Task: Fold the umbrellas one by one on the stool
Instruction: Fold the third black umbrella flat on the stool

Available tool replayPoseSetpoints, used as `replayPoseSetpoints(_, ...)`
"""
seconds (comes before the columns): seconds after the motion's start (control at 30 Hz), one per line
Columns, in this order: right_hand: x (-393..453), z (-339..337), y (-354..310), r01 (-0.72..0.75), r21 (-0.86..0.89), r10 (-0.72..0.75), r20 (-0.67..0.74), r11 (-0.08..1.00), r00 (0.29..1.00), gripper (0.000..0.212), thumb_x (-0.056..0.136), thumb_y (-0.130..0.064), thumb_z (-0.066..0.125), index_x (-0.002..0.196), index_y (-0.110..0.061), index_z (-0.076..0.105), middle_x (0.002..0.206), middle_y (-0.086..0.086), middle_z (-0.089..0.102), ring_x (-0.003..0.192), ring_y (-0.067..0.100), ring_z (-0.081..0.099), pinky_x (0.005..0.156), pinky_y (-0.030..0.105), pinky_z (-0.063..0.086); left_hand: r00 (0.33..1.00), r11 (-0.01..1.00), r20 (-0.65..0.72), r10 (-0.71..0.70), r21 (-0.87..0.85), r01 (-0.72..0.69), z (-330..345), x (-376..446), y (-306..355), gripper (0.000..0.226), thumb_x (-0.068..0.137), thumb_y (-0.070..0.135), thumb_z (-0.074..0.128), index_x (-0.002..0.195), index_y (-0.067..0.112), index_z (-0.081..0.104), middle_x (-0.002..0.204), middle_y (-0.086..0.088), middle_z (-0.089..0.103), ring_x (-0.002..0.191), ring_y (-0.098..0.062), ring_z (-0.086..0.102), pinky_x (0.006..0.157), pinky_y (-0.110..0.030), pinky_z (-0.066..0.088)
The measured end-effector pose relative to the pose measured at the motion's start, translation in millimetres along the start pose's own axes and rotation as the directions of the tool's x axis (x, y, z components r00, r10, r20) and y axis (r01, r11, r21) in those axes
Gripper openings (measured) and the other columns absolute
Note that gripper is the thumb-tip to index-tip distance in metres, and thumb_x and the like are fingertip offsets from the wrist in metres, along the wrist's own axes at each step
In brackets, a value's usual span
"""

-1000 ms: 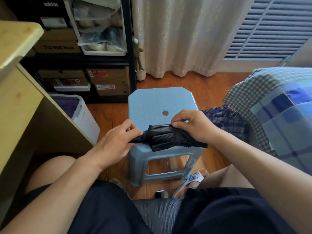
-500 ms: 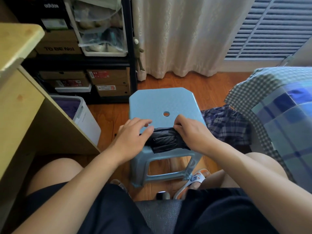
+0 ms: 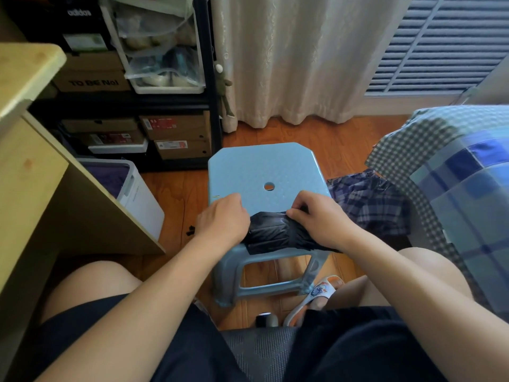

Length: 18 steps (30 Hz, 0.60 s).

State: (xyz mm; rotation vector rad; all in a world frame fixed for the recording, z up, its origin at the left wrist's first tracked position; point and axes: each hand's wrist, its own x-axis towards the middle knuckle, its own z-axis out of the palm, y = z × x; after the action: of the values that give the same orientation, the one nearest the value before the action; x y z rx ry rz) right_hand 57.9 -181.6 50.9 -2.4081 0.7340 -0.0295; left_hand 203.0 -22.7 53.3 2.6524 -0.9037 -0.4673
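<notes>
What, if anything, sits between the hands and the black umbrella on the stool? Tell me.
Nothing visible does. Both hands are already on the black umbrella, which lies across the near edge of the blue stool: the left hand covers its left end and the right hand pinches its fabric on the right.

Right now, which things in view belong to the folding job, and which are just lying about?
In the job: black umbrella, blue stool, left hand, right hand.
Lying about: plaid cloth, white bin, shoe boxes, slipper.

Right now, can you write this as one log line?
black umbrella on stool | left hand holds | right hand pinches | plaid umbrella waiting
</notes>
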Motion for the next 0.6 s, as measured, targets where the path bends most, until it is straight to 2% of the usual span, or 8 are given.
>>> replayPoseSetpoints(0.1, 1.9, 2.8, 0.3, -0.04, -0.007, 0.04, -0.012, 0.999, 0.999, 0.015, 0.102, -0.034, 0.061, 0.091, -0.023, 0.061, 0.093, -0.006, 0.066, 0.087, 0.017, 0.06, 0.063, 0.028, 0.039, 1.0, 0.996, -0.009, 0.03, -0.087, -0.03, -2.9, 2.6, -9.4, 0.031, 0.107, 0.036, 0.033, 0.088, 0.019, 0.051, 0.096, -0.004, 0.056, 0.09, -0.031, 0.055, 0.071, -0.039, 0.04)
replayPoseSetpoints(0.17, 1.9, 4.4, 2.0, -0.035, -0.007, 0.034, -0.032, 0.999, 0.999, 0.014, 0.102, -0.032, 0.061, 0.092, -0.022, 0.061, 0.092, -0.006, 0.066, 0.086, 0.018, 0.059, 0.065, 0.031, 0.039, 0.99, 0.986, 0.085, 0.109, -0.134, -0.097, -10.5, 0.3, -25.4, 0.038, 0.107, 0.041, 0.031, 0.083, 0.022, 0.053, 0.097, -0.004, 0.057, 0.1, -0.03, 0.056, 0.079, -0.041, 0.041)
replayPoseSetpoints(0.23, 1.2, 5.9, 3.8, 0.001, -0.019, -0.002, -0.056, 1.0, 0.998, 0.013, 0.102, -0.03, 0.061, 0.092, -0.022, 0.06, 0.093, -0.005, 0.065, 0.087, 0.018, 0.058, 0.067, 0.031, 0.04, 0.948, 0.981, 0.259, 0.188, -0.093, -0.169, -20.0, -4.2, -40.6, 0.032, 0.107, 0.043, 0.038, 0.102, 0.024, 0.064, 0.11, 0.0, 0.057, 0.113, -0.024, 0.051, 0.094, -0.041, 0.042)
replayPoseSetpoints(0.3, 1.0, 6.1, 4.1, 0.074, -0.043, -0.077, -0.091, 0.996, 0.993, 0.013, 0.102, -0.027, 0.061, 0.09, -0.021, 0.057, 0.094, -0.005, 0.062, 0.087, 0.019, 0.057, 0.071, 0.033, 0.041, 0.905, 0.966, 0.345, 0.248, -0.013, -0.259, -25.9, -6.1, -51.4, 0.025, 0.104, 0.039, 0.053, 0.126, 0.03, 0.06, 0.12, 0.004, 0.053, 0.119, -0.019, 0.046, 0.106, -0.041, 0.04)
replayPoseSetpoints(0.37, 1.9, 4.0, 3.2, 0.183, -0.057, -0.191, -0.189, 0.981, 0.963, 0.013, 0.101, -0.023, 0.063, 0.09, -0.019, 0.056, 0.093, -0.003, 0.059, 0.086, 0.019, 0.054, 0.072, 0.035, 0.041, 0.917, 0.951, 0.259, 0.304, -0.032, -0.306, -26.8, -5.9, -54.2, 0.025, 0.097, 0.035, 0.066, 0.121, 0.034, 0.057, 0.116, 0.009, 0.05, 0.112, -0.015, 0.05, 0.1, -0.04, 0.045)
replayPoseSetpoints(0.43, 3.9, 2.1, 2.7, 0.303, -0.087, -0.315, -0.305, 0.949, 0.899, 0.011, 0.098, -0.018, 0.066, 0.09, -0.014, 0.059, 0.091, -0.002, 0.058, 0.085, 0.02, 0.052, 0.072, 0.035, 0.041, 0.937, 0.94, 0.074, 0.34, -0.023, -0.34, -26.5, -9.4, -50.5, 0.028, 0.093, 0.029, 0.071, 0.111, 0.033, 0.051, 0.109, 0.008, 0.043, 0.094, -0.014, 0.053, 0.082, -0.039, 0.05)
replayPoseSetpoints(0.5, 6.1, 2.9, 4.8, 0.393, -0.136, -0.415, -0.354, 0.909, 0.838, 0.011, 0.097, -0.015, 0.067, 0.09, -0.01, 0.061, 0.09, 0.001, 0.057, 0.084, 0.022, 0.052, 0.071, 0.035, 0.042, 0.91, 0.913, -0.089, 0.406, 0.086, -0.399, -23.3, -10.7, -50.0, 0.032, 0.09, 0.019, 0.073, 0.108, 0.026, 0.047, 0.104, 0.004, 0.037, 0.076, -0.018, 0.052, 0.063, -0.041, 0.05)
replayPoseSetpoints(0.6, 5.2, 5.8, 11.7, 0.485, -0.178, -0.516, -0.327, 0.856, 0.792, 0.012, 0.098, -0.017, 0.065, 0.09, -0.007, 0.065, 0.093, 0.004, 0.058, 0.084, 0.024, 0.055, 0.073, 0.036, 0.046, 0.871, 0.877, -0.128, 0.474, 0.164, -0.452, -12.5, -9.6, -61.8, 0.042, 0.083, 0.003, 0.074, 0.112, 0.019, 0.048, 0.106, -0.002, 0.036, 0.073, -0.023, 0.052, 0.058, -0.041, 0.053)
